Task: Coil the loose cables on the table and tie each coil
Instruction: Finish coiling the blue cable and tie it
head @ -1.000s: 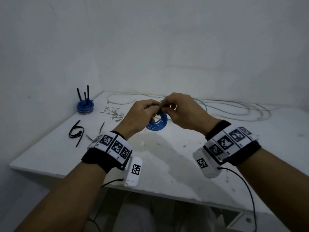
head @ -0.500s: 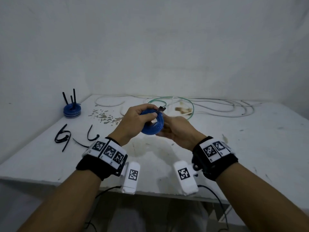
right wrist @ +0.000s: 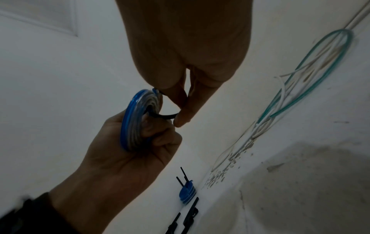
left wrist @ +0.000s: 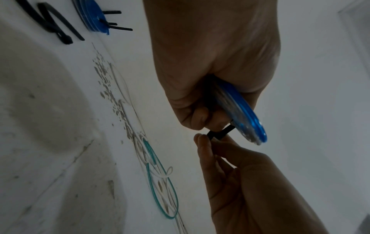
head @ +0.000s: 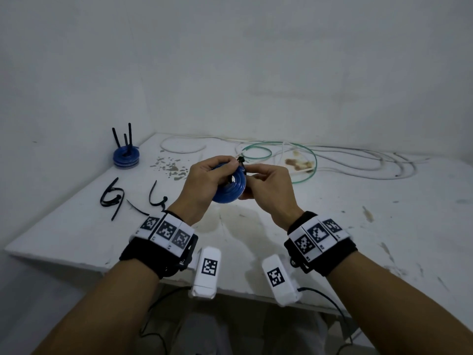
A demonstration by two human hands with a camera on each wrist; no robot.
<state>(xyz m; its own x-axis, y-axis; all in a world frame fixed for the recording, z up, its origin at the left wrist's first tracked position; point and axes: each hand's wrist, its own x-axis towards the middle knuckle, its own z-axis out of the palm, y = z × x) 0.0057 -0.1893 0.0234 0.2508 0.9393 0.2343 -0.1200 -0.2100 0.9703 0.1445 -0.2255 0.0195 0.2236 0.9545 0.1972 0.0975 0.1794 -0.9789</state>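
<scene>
My left hand [head: 204, 180] grips a flat blue cable coil [head: 230, 188] upright above the white table [head: 256, 239]. A black zip tie [head: 240, 160] runs through the coil's hole. My right hand [head: 266, 183] pinches that tie between thumb and forefinger, right beside the coil. In the left wrist view the blue coil [left wrist: 242, 114] pokes out from my curled fingers and the black tie [left wrist: 219, 134] meets the right fingertips. The right wrist view has the coil [right wrist: 136, 120] edge-on, with the tie [right wrist: 164, 116] looping from its centre to my right fingertips.
A stack of tied blue coils [head: 126, 156] with black tie tails sticking up stands at the far left corner. Loose black zip ties [head: 112, 198] lie at the left. A green cable [head: 281, 160] and tangled white cables [head: 358, 165] sprawl along the far edge.
Both hands have lifted the coil a little and the right hand has shifted from under the coil to its top, now pinching the tie.
</scene>
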